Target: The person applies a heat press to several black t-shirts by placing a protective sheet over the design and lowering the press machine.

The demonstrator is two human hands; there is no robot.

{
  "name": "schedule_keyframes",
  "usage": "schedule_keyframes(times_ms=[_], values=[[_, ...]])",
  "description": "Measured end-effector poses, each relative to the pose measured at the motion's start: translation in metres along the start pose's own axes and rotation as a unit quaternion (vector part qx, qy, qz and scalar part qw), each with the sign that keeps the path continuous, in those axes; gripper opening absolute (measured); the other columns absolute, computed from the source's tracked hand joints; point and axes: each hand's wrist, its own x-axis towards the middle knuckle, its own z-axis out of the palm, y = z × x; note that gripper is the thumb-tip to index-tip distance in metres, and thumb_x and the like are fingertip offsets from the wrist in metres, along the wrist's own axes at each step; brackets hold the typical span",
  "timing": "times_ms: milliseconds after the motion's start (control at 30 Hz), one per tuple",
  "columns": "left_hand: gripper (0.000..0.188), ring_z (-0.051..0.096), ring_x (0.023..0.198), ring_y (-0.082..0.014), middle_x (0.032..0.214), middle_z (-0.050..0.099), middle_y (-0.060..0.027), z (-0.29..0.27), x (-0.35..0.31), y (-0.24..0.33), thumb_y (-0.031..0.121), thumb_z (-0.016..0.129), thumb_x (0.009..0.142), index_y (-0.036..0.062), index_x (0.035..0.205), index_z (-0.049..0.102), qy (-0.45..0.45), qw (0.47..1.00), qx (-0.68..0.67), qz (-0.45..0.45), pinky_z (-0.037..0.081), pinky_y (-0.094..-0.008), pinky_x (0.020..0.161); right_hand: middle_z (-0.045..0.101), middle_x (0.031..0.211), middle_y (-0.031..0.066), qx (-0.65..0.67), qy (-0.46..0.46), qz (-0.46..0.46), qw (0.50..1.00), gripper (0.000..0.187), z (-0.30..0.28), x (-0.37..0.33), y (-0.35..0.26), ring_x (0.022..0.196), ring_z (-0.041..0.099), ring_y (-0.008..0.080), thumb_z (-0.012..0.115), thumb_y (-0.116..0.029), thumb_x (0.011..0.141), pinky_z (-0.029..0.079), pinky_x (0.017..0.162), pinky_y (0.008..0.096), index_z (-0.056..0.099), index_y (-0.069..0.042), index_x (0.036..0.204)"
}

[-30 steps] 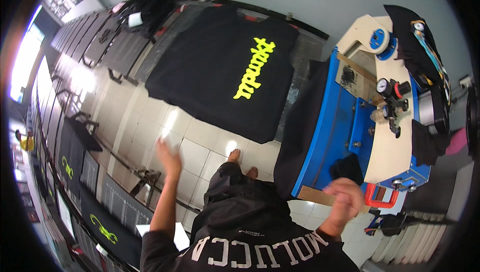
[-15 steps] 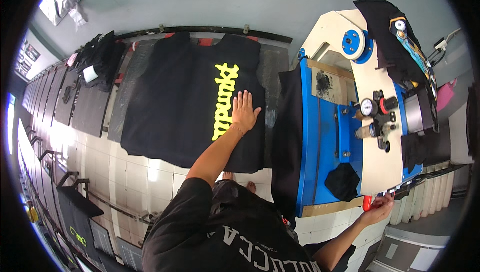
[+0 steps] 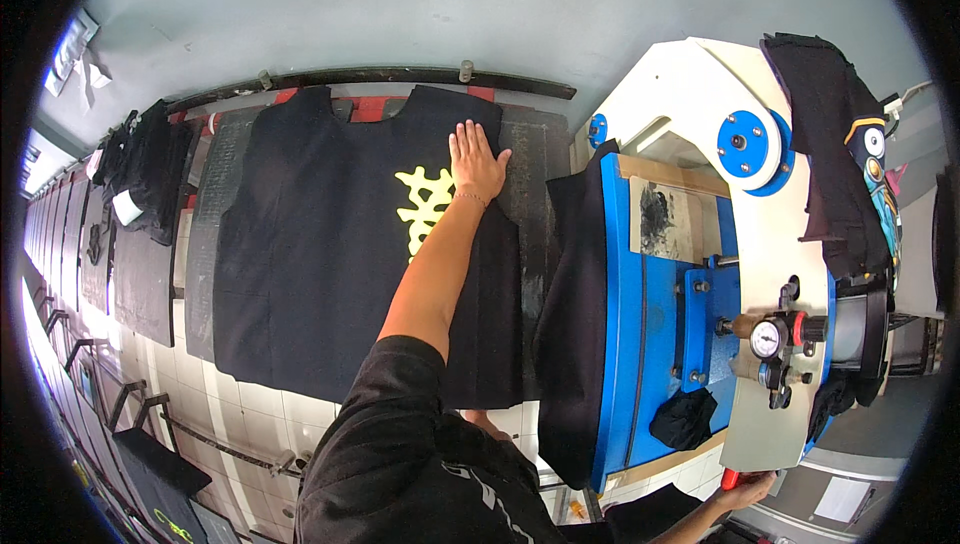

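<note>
A black sleeveless garment piece (image 3: 310,234) is spread over a dark board, its cut neckline toward the wall. Bright yellow raised lettering (image 3: 420,199) runs along its right half, partly covered by my forearm. My left hand (image 3: 476,166) lies flat on the fabric beside the upper end of the lettering, fingers stretched and thumb out. Far to the right, my right hand (image 3: 752,491) is curled at a red handle (image 3: 731,480) on the front end of a cream and blue press (image 3: 690,94). Some of its fingers are hidden.
Black cloth (image 3: 570,324) hangs over the press's left edge, and a crumpled black scrap (image 3: 684,419) lies on its blue bed. A pressure gauge (image 3: 766,339) sits on the cream arm. Dark garments (image 3: 140,169) are heaped on the boards at left. Metal brackets (image 3: 150,409) stand lower left.
My left hand has slid up the garment, past the lettering's middle toward the shoulder. My right hand has come closer against the red handle. The whole view has shifted.
</note>
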Motion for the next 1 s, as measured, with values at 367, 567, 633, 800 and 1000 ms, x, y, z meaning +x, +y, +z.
schedule_keyframes(times_ms=[367, 567, 633, 800, 1000], values=[[0.076, 0.023, 0.143, -0.0411, 0.153, 0.027, -0.0265, -0.047, -0.138, 0.003, 0.048, 0.042, 0.098, -0.0105, 0.144, 0.029, -0.001, 0.991, -0.036, 0.128, 0.017, -0.0506, 0.118, 0.055, 0.079, 0.0058, 0.036, 0.005, -0.004, 0.999, 0.036, -0.025, 0.015, 0.031, 0.067, 0.053, 0.0123, 0.045, -0.032, 0.1, 0.043, 0.056, 0.026, 0.057, 0.0, 0.092], [0.078, 0.022, 0.145, -0.0366, 0.153, 0.031, -0.0198, -0.102, -0.322, 0.022, 0.056, 0.045, 0.094, -0.003, 0.145, 0.037, -0.147, 0.955, -0.05, 0.251, 0.018, -0.0483, 0.118, 0.046, 0.066, -0.001, 0.005, 0.024, -0.035, 0.999, 0.037, 0.017, 0.004, -0.002, 0.056, 0.04, 0.0069, 0.043, -0.03, 0.103, 0.031, 0.05, 0.022, 0.057, -0.002, 0.084], [0.078, 0.018, 0.147, -0.0347, 0.156, 0.027, -0.0167, -0.095, -0.374, 0.025, 0.057, 0.045, 0.094, 0.0008, 0.148, 0.033, -0.196, 0.91, -0.108, 0.35, 0.017, -0.0474, 0.119, 0.048, 0.067, -0.0003, 0.036, 0.029, -0.006, 0.999, 0.037, 0.019, 0.005, -0.007, 0.057, 0.04, 0.0068, 0.044, -0.029, 0.103, 0.031, 0.051, 0.022, 0.059, 0.0, 0.085], [0.081, 0.027, 0.141, -0.0391, 0.15, 0.032, -0.0223, -0.146, -0.373, 0.008, 0.05, 0.055, 0.09, -0.0054, 0.144, 0.031, -0.141, 0.931, -0.051, 0.334, 0.022, -0.0482, 0.116, 0.051, 0.066, 0.0012, 0.0, 0.031, -0.043, 0.999, 0.039, 0.021, 0.008, -0.001, 0.058, 0.042, 0.0077, 0.047, -0.03, 0.101, 0.03, 0.051, 0.0222, 0.064, 0.005, 0.097], [0.076, 0.017, 0.145, -0.0436, 0.153, 0.022, -0.0289, -0.132, -0.345, -0.089, 0.041, 0.051, 0.097, -0.0095, 0.146, 0.024, -0.074, 0.995, -0.054, 0.037, 0.017, -0.0525, 0.118, 0.054, 0.067, 0.0007, 0.027, -0.004, -0.067, 0.997, 0.037, 0.021, 0.01, 0.0, 0.058, 0.043, 0.0058, 0.048, -0.03, 0.101, 0.032, 0.051, 0.0213, 0.064, 0.003, 0.092]])
